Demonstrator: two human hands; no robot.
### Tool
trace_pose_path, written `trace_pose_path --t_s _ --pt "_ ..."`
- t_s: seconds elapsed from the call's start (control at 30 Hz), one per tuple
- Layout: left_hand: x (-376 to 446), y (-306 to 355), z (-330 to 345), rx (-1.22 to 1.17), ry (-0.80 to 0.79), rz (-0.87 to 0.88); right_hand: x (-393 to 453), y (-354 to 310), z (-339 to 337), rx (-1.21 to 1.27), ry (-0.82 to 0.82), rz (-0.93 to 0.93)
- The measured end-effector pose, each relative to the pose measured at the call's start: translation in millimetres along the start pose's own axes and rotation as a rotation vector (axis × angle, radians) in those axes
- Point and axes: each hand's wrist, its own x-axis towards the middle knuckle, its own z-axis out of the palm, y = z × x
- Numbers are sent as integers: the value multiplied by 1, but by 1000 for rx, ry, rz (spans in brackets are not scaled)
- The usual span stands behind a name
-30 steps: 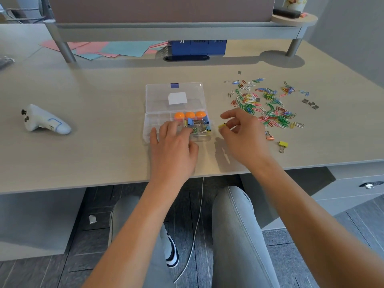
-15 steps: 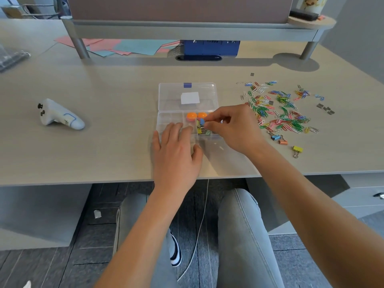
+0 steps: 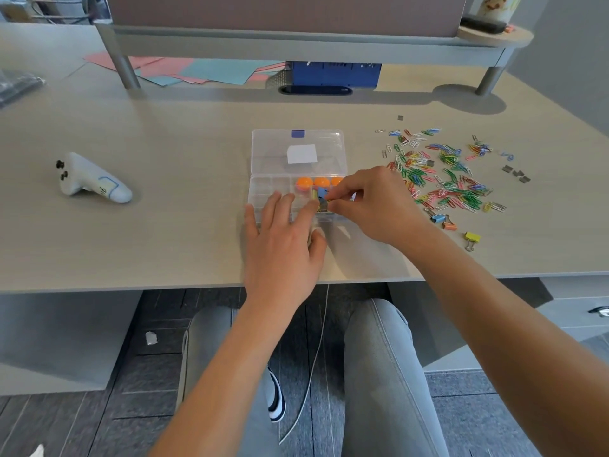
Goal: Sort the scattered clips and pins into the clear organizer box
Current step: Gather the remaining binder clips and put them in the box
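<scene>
The clear organizer box (image 3: 263,189) lies open in the middle of the desk, its lid (image 3: 298,150) folded back. Orange pins (image 3: 304,183) and several binder clips fill its right compartments. My left hand (image 3: 280,239) rests flat on the box's front, fingers straight. My right hand (image 3: 369,206) hovers over the right compartments and pinches a small binder clip (image 3: 323,203) at its fingertips. A pile of coloured paper clips (image 3: 441,173) spreads to the right of the box. Loose binder clips lie nearer the edge: blue (image 3: 438,218), orange (image 3: 449,225), yellow (image 3: 472,238).
A white handheld device (image 3: 90,183) lies on the desk's left. Coloured paper sheets (image 3: 197,69) and a blue box (image 3: 333,74) sit at the back under a raised shelf (image 3: 296,44). Small grey clips (image 3: 515,174) lie far right. My knees are below the desk edge.
My right hand moved left from beside the paper clip pile to above the box's right compartments, carrying a small clip. My left hand stayed on the box.
</scene>
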Motion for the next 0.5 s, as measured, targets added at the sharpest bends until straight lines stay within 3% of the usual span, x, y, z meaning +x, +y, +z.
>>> trace_pose_path --t_s 0.5 --pt "0 0 1 19 -9 8 0 1 -1 -41 -23 -24"
